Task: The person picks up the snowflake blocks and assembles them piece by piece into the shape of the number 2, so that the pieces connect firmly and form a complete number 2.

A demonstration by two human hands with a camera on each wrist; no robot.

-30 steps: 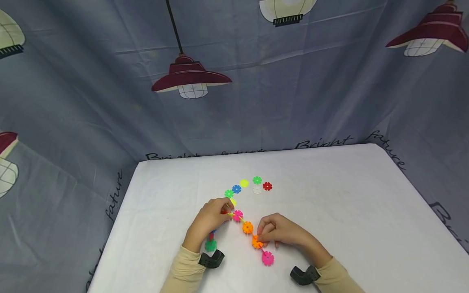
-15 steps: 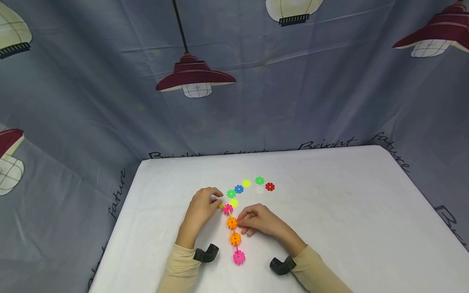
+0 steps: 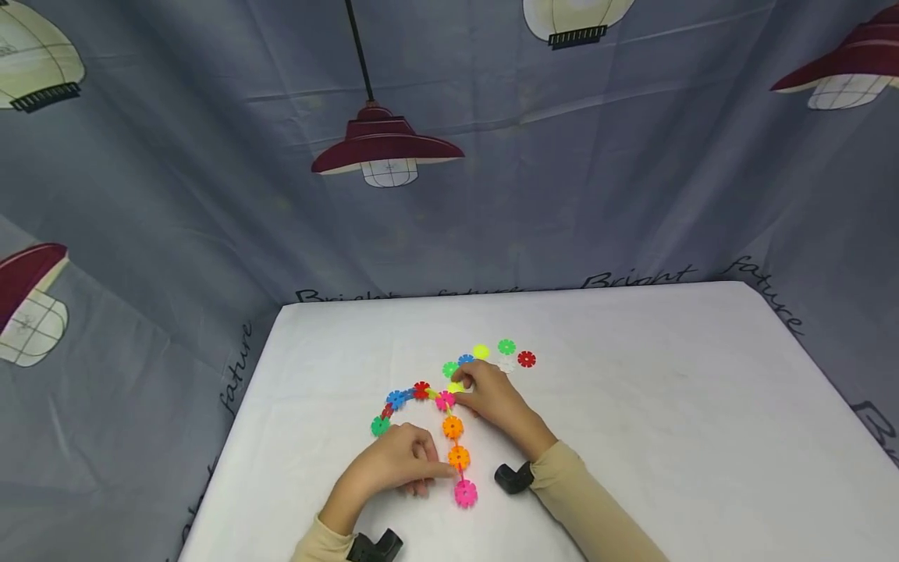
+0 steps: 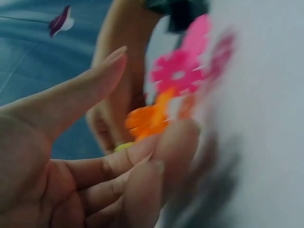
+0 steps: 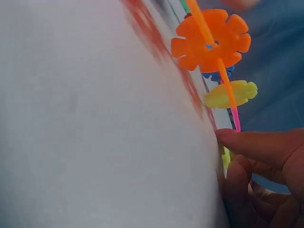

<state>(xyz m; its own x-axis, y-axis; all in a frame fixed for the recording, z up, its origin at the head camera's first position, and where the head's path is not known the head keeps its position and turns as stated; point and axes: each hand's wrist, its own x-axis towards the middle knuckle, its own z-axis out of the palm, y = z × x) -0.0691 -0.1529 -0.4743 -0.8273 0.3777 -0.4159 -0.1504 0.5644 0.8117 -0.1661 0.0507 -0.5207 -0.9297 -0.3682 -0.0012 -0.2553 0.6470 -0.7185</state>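
A chain of notched plastic discs curves over the white table. In the head view it runs from a green disc through blue and red ones to a pink disc, two orange discs and a pink end disc. My left hand is beside the lower orange disc; its thumb stands apart from its fingers, which overlap that disc in the left wrist view. At the upper pink disc is my right hand, thumb tip right at its edge, index fingertip spread away near a loose yellow disc.
Loose discs lie beyond the right hand: a light green one, a blue one, a yellow one, another green one and a red one. A grey curtain hangs behind the white table.
My left hand has left the red and yellow stretch of the chain and come down beside the lower orange disc. My right hand has moved up from the orange discs to the upper pink disc.
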